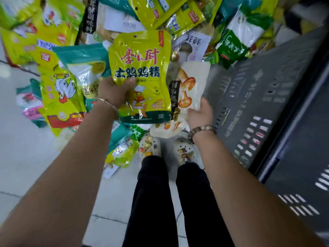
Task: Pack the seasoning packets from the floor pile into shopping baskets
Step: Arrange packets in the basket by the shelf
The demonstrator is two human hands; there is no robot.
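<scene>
While the person stands looking down, both hands are out in front, each with one seasoning packet lifted above the floor (21,157).

Left of the left hand and beyond both hands, the pile (60,93) spreads across the tiles: mostly yellow, green and teal packets, overlapping and blurred.

The left hand (115,91) grips the yellow packet (142,68) at its lower left edge, thumb pressed across the printed front, fingers hidden behind. The packet is upright with its front facing the camera, held well above the pile, probably so it can be carried without dragging others along.

Just right of it, with one edge tucked behind it, is the white packet (194,81), printed with mushrooms. The right hand (201,114) pinches its lower right corner, fingers curled under, so the packet stands up from the hand. Taking one in each hand looks like a way to move two per trip.

Below and between the hands are the person's shoes (149,147), with more packets lying just beside them.

Right of the right hand stands the basket (267,90), grey with slotted walls, close by and so within easy reach. Its inside cannot be made out, so how full it is cannot be told.
</scene>
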